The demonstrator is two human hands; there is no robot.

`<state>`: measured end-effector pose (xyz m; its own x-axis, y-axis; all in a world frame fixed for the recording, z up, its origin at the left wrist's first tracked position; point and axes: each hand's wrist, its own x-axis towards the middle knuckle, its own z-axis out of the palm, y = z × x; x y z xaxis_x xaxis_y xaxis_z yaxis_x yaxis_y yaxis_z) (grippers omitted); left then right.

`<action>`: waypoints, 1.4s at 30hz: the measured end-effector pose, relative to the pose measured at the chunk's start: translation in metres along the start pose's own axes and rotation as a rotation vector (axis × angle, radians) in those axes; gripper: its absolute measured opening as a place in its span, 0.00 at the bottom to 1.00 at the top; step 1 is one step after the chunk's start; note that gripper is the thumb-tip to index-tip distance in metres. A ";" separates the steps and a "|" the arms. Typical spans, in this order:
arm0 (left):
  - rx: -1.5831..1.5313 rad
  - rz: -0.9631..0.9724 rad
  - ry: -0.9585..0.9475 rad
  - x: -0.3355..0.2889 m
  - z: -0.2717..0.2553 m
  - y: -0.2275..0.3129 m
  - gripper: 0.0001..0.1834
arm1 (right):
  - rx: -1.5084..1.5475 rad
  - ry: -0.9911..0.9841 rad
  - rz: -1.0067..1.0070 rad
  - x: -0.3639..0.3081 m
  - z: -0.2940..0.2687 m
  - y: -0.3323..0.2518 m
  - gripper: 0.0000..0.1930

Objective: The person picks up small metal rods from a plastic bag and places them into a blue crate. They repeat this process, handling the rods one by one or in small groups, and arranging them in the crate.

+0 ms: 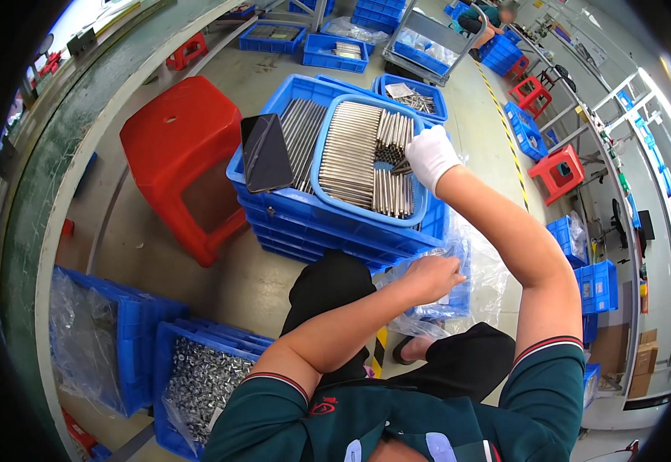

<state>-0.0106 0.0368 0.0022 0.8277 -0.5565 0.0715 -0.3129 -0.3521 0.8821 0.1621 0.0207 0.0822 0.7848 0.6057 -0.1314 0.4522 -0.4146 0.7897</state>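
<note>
My right hand (432,158), in a white glove, is at the right side of a light-blue basket (316,158). Its fingers are closed on a few thin metal rods (402,167) that tilt over the basket. Long silvery rods (348,154) lie in rows on the basket's left, with bundles of shorter rods (392,192) on its right. Lower down, my bare left hand (432,279) hovers by a blue crate with clear plastic film (459,289). Its fingers are curled together, and what they hold, if anything, is hidden.
The basket rests on stacked blue crates (312,223) beside a black phone (265,152) and darker rods (301,138). A red stool (177,135) stands left, a crate of small metal parts (204,377) lower left. Behind are a trolley (420,46) and a seated person (489,23).
</note>
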 end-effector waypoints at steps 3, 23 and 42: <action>-0.008 -0.008 -0.010 0.000 -0.001 0.001 0.17 | 0.063 0.024 -0.020 -0.002 -0.001 0.005 0.07; -0.015 0.000 -0.024 -0.002 -0.005 0.007 0.16 | 0.294 -0.329 -0.118 -0.010 -0.046 0.018 0.09; -0.012 0.000 0.020 -0.003 -0.009 0.000 0.17 | 0.254 -0.272 -0.114 0.028 -0.040 -0.022 0.10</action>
<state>-0.0090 0.0452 0.0059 0.8367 -0.5417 0.0808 -0.3076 -0.3427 0.8876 0.1571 0.0736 0.0854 0.7918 0.4692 -0.3910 0.6068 -0.5310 0.5915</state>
